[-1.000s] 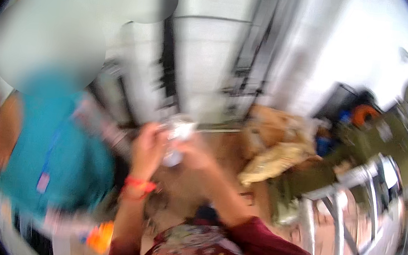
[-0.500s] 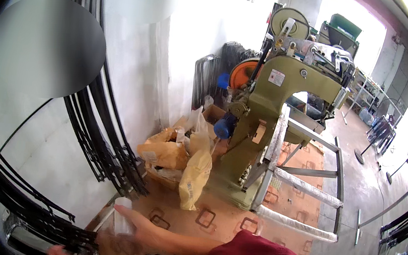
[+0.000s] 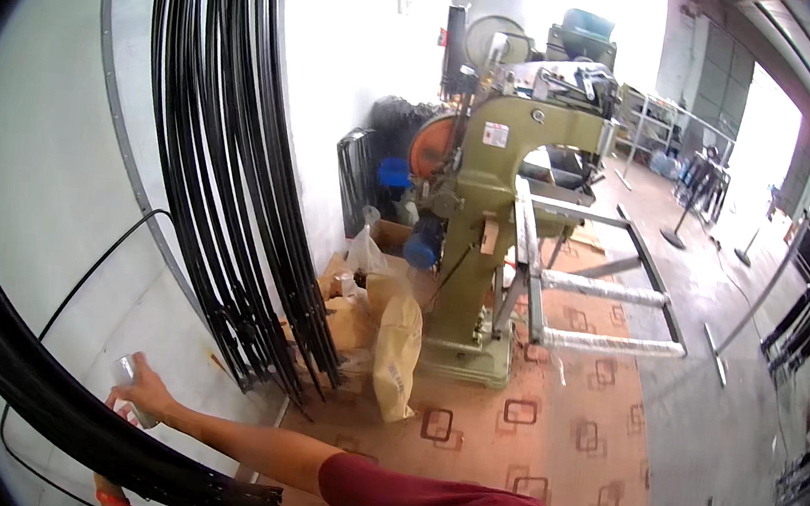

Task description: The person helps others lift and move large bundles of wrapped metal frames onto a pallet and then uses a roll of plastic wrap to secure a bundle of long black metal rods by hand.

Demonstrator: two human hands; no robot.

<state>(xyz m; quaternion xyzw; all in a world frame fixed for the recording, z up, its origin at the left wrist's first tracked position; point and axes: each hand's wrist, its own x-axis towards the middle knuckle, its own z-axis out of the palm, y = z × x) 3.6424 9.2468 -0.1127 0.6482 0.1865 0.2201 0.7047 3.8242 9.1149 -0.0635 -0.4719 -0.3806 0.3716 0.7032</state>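
The right hand (image 3: 149, 392) curls its fingers around a silvery cylinder (image 3: 124, 370), long axis sloping down rightward, beside the left hand (image 3: 115, 406), whose fingers I cannot tell.

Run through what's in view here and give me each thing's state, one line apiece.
Right hand: closed around the silvery cylinder
Left hand: mostly hidden; grip unclear
Silvery cylinder: held, tilted
Near black strips: bundled, sloping
Black strips by the wall: bundled, near upright
Yellow sack: crumpled, on the floor
Olive-green press: upright; running or off unclear
Metal frame: two crossbars wrapped
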